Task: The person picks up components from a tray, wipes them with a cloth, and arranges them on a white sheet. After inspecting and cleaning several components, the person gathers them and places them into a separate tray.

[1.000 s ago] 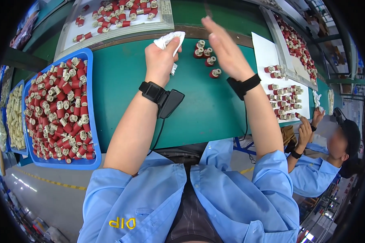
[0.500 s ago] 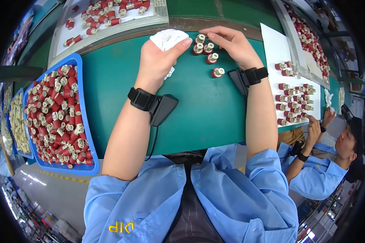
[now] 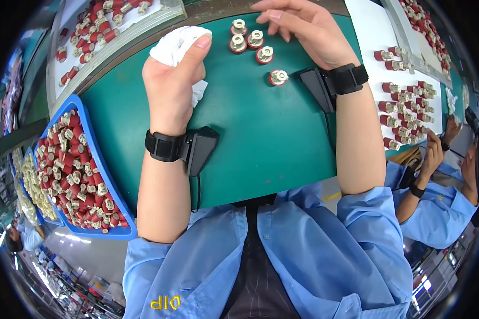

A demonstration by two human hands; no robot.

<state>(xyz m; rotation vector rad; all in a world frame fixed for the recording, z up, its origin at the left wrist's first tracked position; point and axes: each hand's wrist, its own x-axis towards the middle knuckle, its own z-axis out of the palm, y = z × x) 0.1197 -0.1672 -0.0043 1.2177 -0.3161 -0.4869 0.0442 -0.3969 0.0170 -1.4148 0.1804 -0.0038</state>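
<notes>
My left hand (image 3: 170,87) is closed around a crumpled white cloth (image 3: 178,41), its thumb pressed on top. Some of the cloth hangs out below the palm. To the right, my right hand (image 3: 311,34) hovers with fingers spread and curved, nothing visible in it. Between the hands, several red cylindrical parts with pale metal tops stand upright on the green mat (image 3: 250,135). The farthest red part (image 3: 239,26) is grouped closely with two others. The nearest red part (image 3: 278,77) stands apart, beside the black device on my right wrist.
At left sits a blue tray (image 3: 98,159) heaped with similar parts. A framed white board (image 3: 167,10) at back left holds more. On the right, a white sheet (image 3: 370,32) carries rows of parts, with a co-worker's hand (image 3: 432,154) at its edge.
The whole view has shifted. Both hands have drawn apart from the standing parts: my left hand leftward with the cloth, my right fingertips off to the right of the farthest part.
</notes>
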